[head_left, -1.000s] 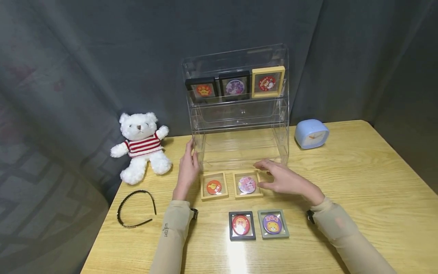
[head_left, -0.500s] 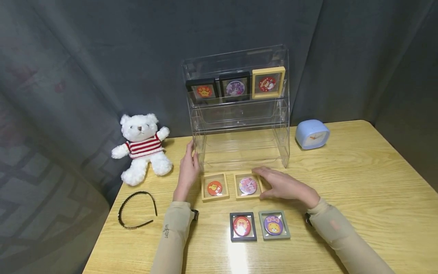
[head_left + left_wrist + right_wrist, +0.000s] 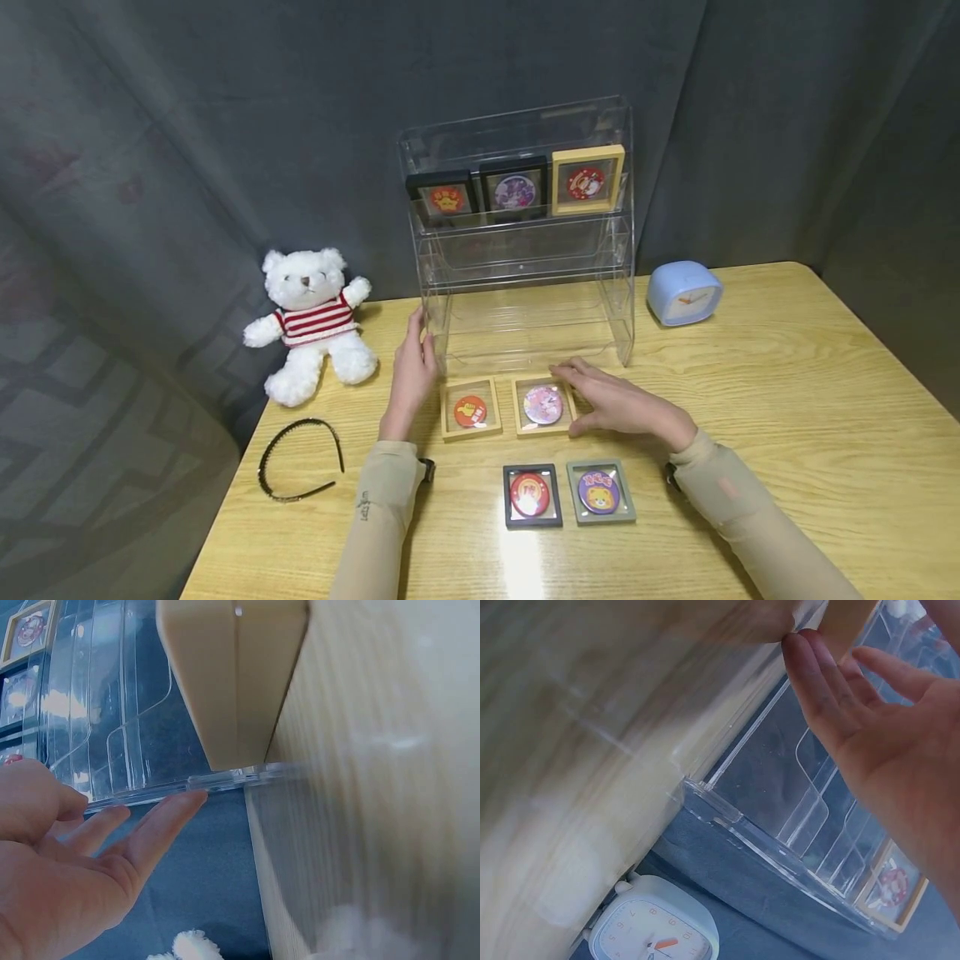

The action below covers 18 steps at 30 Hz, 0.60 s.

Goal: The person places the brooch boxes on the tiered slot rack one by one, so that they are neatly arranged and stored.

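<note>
My left hand (image 3: 414, 367) lies along the left side of a clear acrylic display rack (image 3: 525, 271), its fingers nearly straight and touching the side panel. In front of the rack, two yellow display frames lie flat on the table. The left frame (image 3: 447, 417) holds a red thumbs-up badge (image 3: 470, 411); the right frame (image 3: 517, 408) holds a pink badge (image 3: 542, 405). My right hand (image 3: 626, 404) spans the right frame, fingertips at its far edge and thumb at its near right corner. In the right wrist view, the fingers partly hide this frame (image 3: 847, 626).
Two black frames (image 3: 513, 187) and a yellow one (image 3: 588, 206) stand on the rack's upper tier. A dark frame (image 3: 531, 523) and a grey-green frame (image 3: 604, 518) lie nearer. A teddy bear (image 3: 309, 292), a headband (image 3: 264, 462) and a blue clock (image 3: 682, 287) flank the rack.
My right hand has moved slightly left and closed in on the right yellow frame's edges. My left hand stays at the rack's side, and the frames have not moved.
</note>
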Tool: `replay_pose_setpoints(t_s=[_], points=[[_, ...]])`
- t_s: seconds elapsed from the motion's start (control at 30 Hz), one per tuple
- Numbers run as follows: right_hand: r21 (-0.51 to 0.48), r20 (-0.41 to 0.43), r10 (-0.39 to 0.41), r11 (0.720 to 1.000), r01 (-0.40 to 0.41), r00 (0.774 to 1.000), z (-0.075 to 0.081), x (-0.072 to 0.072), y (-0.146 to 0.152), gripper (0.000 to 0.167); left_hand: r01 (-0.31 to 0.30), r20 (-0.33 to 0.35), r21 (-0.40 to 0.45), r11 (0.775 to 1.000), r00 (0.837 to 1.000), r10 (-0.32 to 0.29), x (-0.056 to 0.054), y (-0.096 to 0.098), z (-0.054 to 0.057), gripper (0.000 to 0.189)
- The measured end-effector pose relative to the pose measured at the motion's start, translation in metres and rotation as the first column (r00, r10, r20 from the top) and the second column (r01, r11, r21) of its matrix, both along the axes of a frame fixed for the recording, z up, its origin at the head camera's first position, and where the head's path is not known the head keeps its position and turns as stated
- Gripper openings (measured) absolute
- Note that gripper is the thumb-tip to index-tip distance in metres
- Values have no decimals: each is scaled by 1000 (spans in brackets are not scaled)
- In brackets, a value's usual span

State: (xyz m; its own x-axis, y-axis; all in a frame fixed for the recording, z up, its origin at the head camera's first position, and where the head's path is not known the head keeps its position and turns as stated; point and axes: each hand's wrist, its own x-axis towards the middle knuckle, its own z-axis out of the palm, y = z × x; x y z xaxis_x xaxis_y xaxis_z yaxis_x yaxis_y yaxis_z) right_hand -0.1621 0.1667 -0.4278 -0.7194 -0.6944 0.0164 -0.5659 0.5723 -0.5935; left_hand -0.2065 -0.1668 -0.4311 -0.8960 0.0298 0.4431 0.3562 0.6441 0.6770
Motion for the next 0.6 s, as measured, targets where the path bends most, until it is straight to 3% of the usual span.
replay_pose_setpoints(t_s=[0.23, 0.6], points=[[-41, -63, 17, 999, -19, 998, -2, 0, 0, 92, 0, 10, 3, 1000, 1000, 0, 0, 0, 1, 48], [-74, -15, -5, 997, 4, 1000, -2, 1, -2, 95, 10, 13, 5, 1000, 1000, -11, 2, 0, 1, 48]])
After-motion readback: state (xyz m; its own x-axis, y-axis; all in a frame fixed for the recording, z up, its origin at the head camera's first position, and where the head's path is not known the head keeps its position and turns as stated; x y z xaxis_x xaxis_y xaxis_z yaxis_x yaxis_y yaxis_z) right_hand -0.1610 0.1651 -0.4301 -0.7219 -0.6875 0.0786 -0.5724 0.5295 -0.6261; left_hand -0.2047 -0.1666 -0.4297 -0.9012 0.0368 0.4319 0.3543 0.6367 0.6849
